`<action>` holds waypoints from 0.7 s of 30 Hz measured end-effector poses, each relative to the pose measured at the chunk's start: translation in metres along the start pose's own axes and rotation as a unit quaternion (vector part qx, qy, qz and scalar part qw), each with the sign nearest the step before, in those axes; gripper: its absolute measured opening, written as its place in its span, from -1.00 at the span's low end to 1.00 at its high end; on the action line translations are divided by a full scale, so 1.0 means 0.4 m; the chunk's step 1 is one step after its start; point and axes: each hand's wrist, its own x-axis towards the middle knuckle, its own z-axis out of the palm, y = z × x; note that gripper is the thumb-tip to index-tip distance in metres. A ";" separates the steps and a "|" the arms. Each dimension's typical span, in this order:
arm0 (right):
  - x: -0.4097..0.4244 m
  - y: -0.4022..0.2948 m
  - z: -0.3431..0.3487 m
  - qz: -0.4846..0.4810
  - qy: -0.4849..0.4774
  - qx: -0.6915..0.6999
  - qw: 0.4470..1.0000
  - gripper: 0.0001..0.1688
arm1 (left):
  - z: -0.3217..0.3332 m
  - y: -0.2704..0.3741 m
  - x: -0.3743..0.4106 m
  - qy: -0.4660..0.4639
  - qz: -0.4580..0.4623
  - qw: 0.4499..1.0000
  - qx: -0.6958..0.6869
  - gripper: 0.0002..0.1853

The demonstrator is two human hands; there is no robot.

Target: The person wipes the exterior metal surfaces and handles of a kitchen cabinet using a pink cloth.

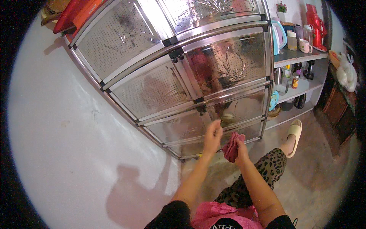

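A crumpled dark pink cloth (230,148) is gripped in my right hand (242,151), low in front of the cabinet. To its left, my left hand (213,138) is raised with its fingers loosely curled and a gap beside the thumb; nothing shows in it. Both hands appear in front of the lower doors of a tall metal-framed cabinet (151,96). Its shiny panels have embossed plant patterns and dotted texture, and they mirror blurred shapes. Small black knobs (178,58) sit where the middle doors meet.
Grey shelves (300,58) stand right of the cabinet, holding a red thermos (314,28), a pink cup (305,45) and several jars. A white plastic bag (346,73) is at far right. The white wall (71,137) runs along the left. My slippered foot (294,138) is on the floor.
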 end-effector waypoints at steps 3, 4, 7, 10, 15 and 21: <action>0.039 0.014 -0.042 -0.031 -0.013 -0.023 0.999 -0.50 | 0.105 -0.092 -0.162 0.088 -0.029 0.996 0.013 -0.48; 0.012 0.013 -0.013 0.013 -0.059 -0.049 0.997 -0.48 | 0.107 -0.108 -0.194 0.128 -0.039 0.991 0.025 -0.46; -0.088 -0.005 0.081 0.087 -0.156 -0.187 0.966 -0.38 | 0.117 -0.115 -0.257 0.198 -0.301 0.862 -0.356 -0.39; -0.100 -0.005 0.115 0.064 -0.200 -0.252 0.945 -0.38 | 0.042 -0.152 -0.225 0.185 -0.208 0.729 -0.626 -0.48; -0.056 -0.019 0.048 0.007 -0.034 -0.188 0.982 -0.49 | -0.153 0.035 -0.003 0.160 0.032 0.720 -0.674 -0.65; -0.011 0.004 0.028 0.050 -0.098 -0.165 0.980 -0.48 | -0.386 0.204 0.321 0.356 0.152 0.914 -0.124 -0.60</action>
